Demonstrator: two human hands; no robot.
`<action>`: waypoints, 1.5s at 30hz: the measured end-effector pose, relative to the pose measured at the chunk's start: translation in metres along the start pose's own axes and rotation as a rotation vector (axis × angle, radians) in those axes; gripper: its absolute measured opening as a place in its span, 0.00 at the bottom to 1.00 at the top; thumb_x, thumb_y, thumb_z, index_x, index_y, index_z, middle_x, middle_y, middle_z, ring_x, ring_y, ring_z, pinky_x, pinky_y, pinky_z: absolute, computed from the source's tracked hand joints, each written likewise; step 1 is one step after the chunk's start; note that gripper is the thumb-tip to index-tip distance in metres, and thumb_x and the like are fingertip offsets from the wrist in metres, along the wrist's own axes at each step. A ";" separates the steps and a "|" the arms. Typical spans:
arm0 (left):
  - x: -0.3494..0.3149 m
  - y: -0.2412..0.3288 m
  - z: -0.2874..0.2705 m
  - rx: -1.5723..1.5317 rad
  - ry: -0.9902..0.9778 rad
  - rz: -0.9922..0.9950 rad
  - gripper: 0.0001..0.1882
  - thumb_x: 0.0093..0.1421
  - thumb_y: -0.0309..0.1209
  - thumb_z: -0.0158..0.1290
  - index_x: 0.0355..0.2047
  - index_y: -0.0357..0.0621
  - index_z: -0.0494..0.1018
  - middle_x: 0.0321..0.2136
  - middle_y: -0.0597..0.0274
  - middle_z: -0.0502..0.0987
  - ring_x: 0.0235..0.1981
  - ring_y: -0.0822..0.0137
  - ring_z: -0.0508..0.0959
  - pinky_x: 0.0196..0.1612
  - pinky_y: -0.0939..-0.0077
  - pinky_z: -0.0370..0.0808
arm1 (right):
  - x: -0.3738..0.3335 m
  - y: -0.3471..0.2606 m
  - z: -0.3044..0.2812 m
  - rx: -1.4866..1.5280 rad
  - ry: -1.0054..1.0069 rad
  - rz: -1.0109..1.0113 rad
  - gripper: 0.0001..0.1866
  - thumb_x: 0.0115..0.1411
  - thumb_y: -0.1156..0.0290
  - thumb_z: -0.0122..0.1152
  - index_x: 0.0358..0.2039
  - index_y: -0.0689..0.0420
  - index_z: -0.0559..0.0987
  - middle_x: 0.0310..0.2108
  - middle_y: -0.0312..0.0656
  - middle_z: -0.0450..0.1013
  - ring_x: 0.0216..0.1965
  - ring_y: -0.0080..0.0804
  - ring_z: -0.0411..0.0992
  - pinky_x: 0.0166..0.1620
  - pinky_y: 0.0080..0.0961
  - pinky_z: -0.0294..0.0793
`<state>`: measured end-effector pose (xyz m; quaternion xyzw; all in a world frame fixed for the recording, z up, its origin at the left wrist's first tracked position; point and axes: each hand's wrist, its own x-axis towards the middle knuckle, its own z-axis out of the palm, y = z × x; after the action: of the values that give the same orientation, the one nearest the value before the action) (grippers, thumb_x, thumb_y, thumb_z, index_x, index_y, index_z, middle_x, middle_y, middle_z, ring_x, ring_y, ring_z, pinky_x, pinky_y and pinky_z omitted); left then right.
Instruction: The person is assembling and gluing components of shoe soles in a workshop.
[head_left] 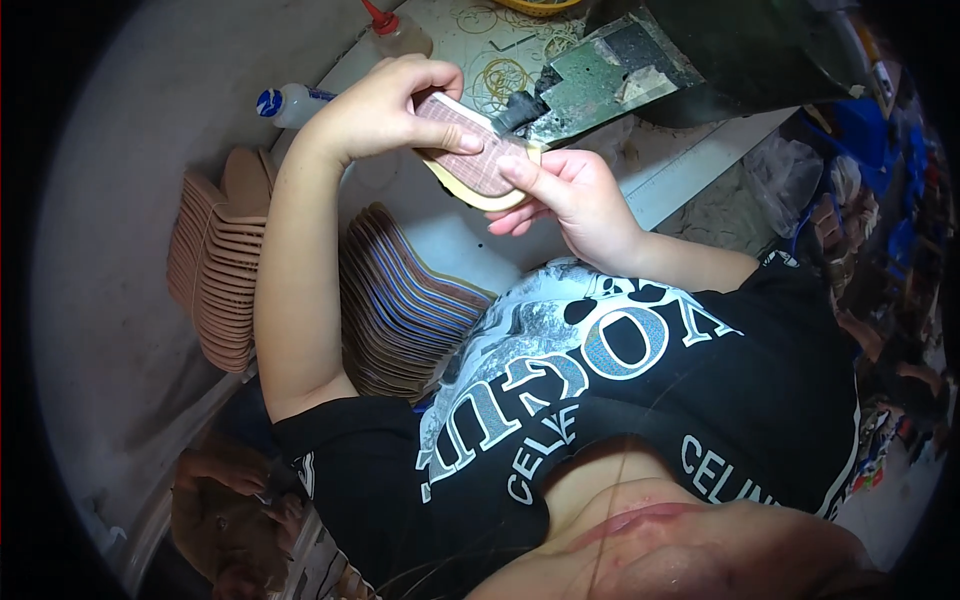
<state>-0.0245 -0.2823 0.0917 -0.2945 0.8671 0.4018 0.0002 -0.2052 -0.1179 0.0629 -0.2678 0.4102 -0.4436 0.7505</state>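
Observation:
Both my hands hold a shoe insole [480, 165] with a pinkish-brown woven face and a cream-yellow edge. My left hand [395, 110] grips its far left part, thumb pressed flat on the face and fingers curled behind. At the near right end, my right hand [580, 195] pinches it between thumb and fingers. The insole's far edge lies close to the dark cylindrical head [520, 110] of a green machine [615, 80]; whether they touch I cannot tell. My fingers hide part of the underside.
Beige insoles [215, 270] are stacked at the left; a stack of insoles with coloured edges [405, 310] stands nearer my body. A blue-capped white bottle [295, 104], a red-nozzled bottle [402, 35] and rubber bands [500, 85] lie farther back. A plastic bag [785, 175] is at the right.

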 end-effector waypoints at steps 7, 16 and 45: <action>-0.006 0.001 -0.003 -0.067 -0.084 -0.103 0.21 0.49 0.40 0.64 0.23 0.43 0.63 0.16 0.73 0.60 0.20 0.80 0.61 0.21 0.82 0.57 | 0.004 -0.001 -0.001 -0.023 -0.013 0.002 0.19 0.63 0.60 0.53 0.34 0.67 0.78 0.29 0.47 0.77 0.29 0.28 0.78 0.34 0.18 0.77; -0.028 0.025 0.010 -0.148 -0.025 -0.199 0.17 0.57 0.41 0.57 0.25 0.41 0.67 0.17 0.72 0.63 0.19 0.80 0.62 0.20 0.82 0.58 | 0.004 -0.005 -0.001 -0.020 -0.001 0.010 0.20 0.63 0.59 0.55 0.34 0.67 0.78 0.29 0.46 0.77 0.29 0.28 0.78 0.33 0.17 0.76; -0.059 0.060 0.084 -0.572 0.299 -0.570 0.24 0.59 0.49 0.52 0.22 0.38 0.76 0.14 0.60 0.75 0.10 0.73 0.71 0.14 0.80 0.67 | 0.005 0.005 -0.007 -0.261 -0.020 -0.112 0.16 0.59 0.58 0.59 0.33 0.60 0.78 0.29 0.37 0.76 0.28 0.20 0.73 0.35 0.14 0.72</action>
<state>-0.0260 -0.1631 0.0909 -0.5657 0.5952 0.5626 -0.0961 -0.2075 -0.1208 0.0537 -0.3902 0.4412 -0.4250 0.6874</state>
